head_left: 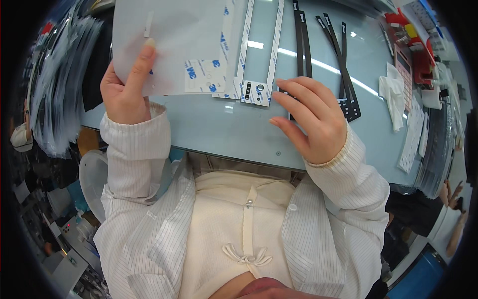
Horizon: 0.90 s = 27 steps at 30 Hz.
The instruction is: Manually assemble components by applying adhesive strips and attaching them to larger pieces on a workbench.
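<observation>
My left hand [130, 87] grips a translucent whitish sheet [181, 37] by its lower left part, thumb on top and the other fingers behind. Along the sheet's right and lower edge runs adhesive backing [205, 76], white with blue print. Just right of it lies a narrow U-shaped piece [257, 93] with similar backing, two long arms and small cut-outs at its base. Over the glossy table hovers my right hand [313, 119], fingers spread and curved, nothing between them. Its fingertips are close to the U-shaped piece's right edge; whether they touch, I cannot tell.
Several black strip pieces [343, 65] lie beyond and beside my right hand on the table [224, 124]. A crumpled white tissue [393, 94], a pink calculator [402, 72] and a red holder [423, 65] stand at the right. Stacked clear plastic sleeves [57, 89] hang at the left.
</observation>
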Each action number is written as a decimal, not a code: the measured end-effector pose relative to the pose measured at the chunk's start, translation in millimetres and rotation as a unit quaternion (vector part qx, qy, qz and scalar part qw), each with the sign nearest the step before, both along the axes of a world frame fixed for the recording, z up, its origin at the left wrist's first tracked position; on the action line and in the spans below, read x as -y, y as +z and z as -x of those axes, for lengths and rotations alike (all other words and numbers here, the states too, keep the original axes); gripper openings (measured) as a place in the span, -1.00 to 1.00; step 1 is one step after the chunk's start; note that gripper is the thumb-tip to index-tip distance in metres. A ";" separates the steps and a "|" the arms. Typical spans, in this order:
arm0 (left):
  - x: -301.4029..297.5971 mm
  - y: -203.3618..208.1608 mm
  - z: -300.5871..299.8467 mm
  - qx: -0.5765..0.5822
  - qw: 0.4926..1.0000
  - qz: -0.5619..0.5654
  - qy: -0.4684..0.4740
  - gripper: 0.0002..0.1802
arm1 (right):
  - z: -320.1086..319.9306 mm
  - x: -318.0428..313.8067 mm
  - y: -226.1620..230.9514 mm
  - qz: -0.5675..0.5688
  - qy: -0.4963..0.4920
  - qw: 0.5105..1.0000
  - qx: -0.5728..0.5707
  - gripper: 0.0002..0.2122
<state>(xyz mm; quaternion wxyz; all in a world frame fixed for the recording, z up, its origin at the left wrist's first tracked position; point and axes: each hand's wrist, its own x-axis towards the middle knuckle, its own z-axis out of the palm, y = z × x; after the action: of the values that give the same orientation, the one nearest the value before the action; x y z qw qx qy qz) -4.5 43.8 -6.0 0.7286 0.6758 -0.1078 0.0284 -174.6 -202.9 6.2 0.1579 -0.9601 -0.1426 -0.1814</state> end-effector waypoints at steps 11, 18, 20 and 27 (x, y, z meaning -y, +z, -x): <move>-5.1 -4.4 9.2 0.022 0.999 -0.043 -0.008 -0.65 | -42.5 -17.0 -23.1 -0.094 0.064 0.993 -0.042 -0.78; -10.0 -8.3 13.1 0.011 0.999 -0.042 0.008 -0.63 | -45.1 -18.9 -19.5 -0.107 0.060 0.990 -0.063 -0.84; -11.6 -10.3 11.8 0.011 0.999 -0.044 0.011 -0.63 | -44.7 -18.3 -18.6 -0.135 0.051 0.986 -0.077 -0.86; -29.0 -28.3 1.7 0.009 0.998 -0.031 0.062 -0.55 | -46.8 -20.6 -15.8 -0.185 0.029 0.976 -0.114 -0.85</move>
<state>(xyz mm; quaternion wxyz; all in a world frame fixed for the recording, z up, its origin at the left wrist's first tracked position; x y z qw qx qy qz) -6.1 72.8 -34.3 0.7032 0.7031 -0.0730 0.0763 -127.9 -182.3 -9.7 0.3532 -0.9242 -0.1149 -0.0889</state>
